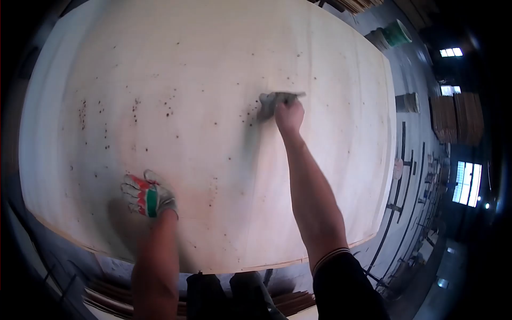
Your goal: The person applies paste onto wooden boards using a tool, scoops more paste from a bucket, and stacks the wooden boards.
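A large pale plywood sheet marked with small dark spots and holes lies in front of me. My left hand, in a white glove with red and green bands, rests on or just over its near left part, fingers apart and holding nothing. My right hand is bare and closed around a grey scraper, right of the sheet's middle. The scraper's broad end points left, against or close above the wood; motion blur and the hand hide part of it.
Below the sheet's near edge are stacked wood layers. Beyond its right side stand a green bucket and a grey bucket on the floor. Farther right are stacks of boards and metal bars.
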{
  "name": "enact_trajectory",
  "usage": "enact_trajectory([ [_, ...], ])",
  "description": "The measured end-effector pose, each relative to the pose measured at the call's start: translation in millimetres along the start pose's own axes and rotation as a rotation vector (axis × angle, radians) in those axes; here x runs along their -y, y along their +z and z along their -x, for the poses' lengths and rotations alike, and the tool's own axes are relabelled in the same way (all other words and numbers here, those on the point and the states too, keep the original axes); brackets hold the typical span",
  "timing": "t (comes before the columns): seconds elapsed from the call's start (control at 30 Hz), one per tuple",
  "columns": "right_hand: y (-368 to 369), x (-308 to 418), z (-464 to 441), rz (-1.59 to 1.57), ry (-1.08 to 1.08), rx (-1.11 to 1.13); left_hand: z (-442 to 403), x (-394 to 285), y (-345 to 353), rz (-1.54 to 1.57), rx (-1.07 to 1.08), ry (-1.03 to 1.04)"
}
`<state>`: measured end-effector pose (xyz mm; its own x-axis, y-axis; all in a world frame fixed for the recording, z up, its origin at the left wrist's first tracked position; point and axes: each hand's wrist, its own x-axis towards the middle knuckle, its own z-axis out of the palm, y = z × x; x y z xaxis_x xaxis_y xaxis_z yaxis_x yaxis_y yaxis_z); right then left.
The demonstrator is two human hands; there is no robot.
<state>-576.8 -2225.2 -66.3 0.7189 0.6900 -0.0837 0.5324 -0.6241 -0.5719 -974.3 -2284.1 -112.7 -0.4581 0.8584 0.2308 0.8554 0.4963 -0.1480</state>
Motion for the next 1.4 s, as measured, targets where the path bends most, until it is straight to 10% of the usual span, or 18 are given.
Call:
enact_trajectory([
  [0.2,-27.8,-7.4,52.1,0.228,-0.533,0.206,-3.0,1.1,-4.9,0.033,0.031,0.014],
  [0.5,-77.0,-82.7,432.6,0.086,-0.399,0.256,1.2,23.7,-28.0,0.197,0.125,0.128],
  [0.63,-24.3,-82.9,580.3,0.138,-0.208,0.054,-8.6,92.5,6.1,0.375,0.022,0.532],
  [0.73,-9.0,-41.9,567.1,-0.011,-0.106,0.115,-54.9,168.8,51.1,0.414,-0.140,0.918],
  [0.83,-34.2,-55.6,544.7,-0.126,0.006,-0.051,-84.9,238.2,70.9,0.290,-0.110,0.792],
  [0.97,-68.5,-43.9,523.7,-1.064,0.528,-0.050,-100.1,282.8,81.1,0.213,-0.115,0.624],
  [1.03,-32.3,-73.8,507.0,-0.312,0.506,0.182,-102.6,291.8,81.6,0.189,-0.123,0.587],
  [1.1,-4.6,-64.0,479.7,0.011,-0.179,-0.167,-107.4,295.9,81.3,0.176,-0.142,0.552],
  [1.4,-5.1,6.8,616.2,-0.360,0.229,0.381,-99.6,289.7,58.9,0.219,-0.135,0.541],
])
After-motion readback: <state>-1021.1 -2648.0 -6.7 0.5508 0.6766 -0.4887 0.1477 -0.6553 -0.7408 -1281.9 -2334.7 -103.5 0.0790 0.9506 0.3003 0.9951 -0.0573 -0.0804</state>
